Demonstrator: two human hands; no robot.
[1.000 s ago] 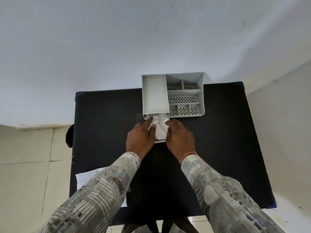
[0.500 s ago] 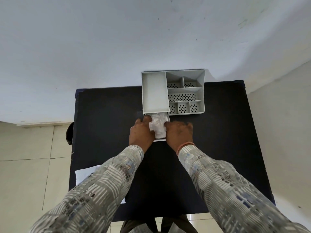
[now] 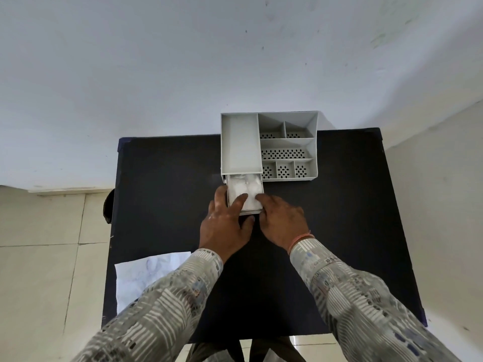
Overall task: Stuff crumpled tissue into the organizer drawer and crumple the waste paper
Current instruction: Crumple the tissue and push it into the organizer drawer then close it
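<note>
Head view: the drawer (image 3: 245, 195), pulled toward frame bottom from the organizer (image 3: 269, 146), holds the tissue (image 3: 244, 188). Both the left hand (image 3: 226, 222) and right hand (image 3: 283, 220) press spread fingers, seemingly onto it.

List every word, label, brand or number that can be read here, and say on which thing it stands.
None can be read.
White sheet of paper at the black table's near left corner: faint bluish marks, too blurred to read.
Grey plastic organizer: no text visible.

Grey organizer (image 3: 241, 142), white tissue (image 3: 244, 188), black table (image 3: 167, 194).
</note>
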